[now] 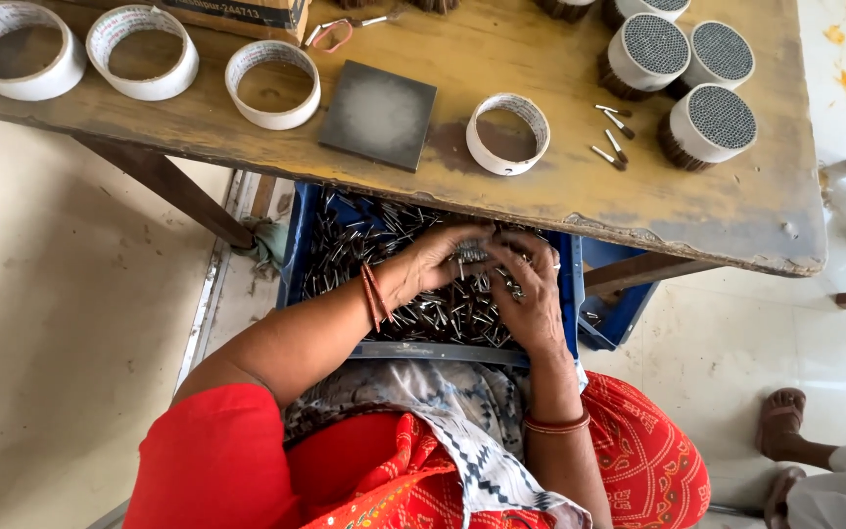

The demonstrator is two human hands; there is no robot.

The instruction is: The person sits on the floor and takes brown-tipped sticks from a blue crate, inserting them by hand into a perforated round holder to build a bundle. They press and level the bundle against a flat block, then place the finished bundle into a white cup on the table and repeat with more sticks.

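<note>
Sorting pins (443, 318) in blue crate (298, 245).
L hand (433, 263) & R hand (531, 289) both gripping pin bunch (482, 263), under table (638, 211) edge.

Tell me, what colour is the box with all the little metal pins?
Blue. The crate shows best in the head view, under both hands.

Crate (570, 294) of pins (364, 245) sits under the table (540, 196); rings (507, 134) and slab (379, 115) lie on it.
</note>
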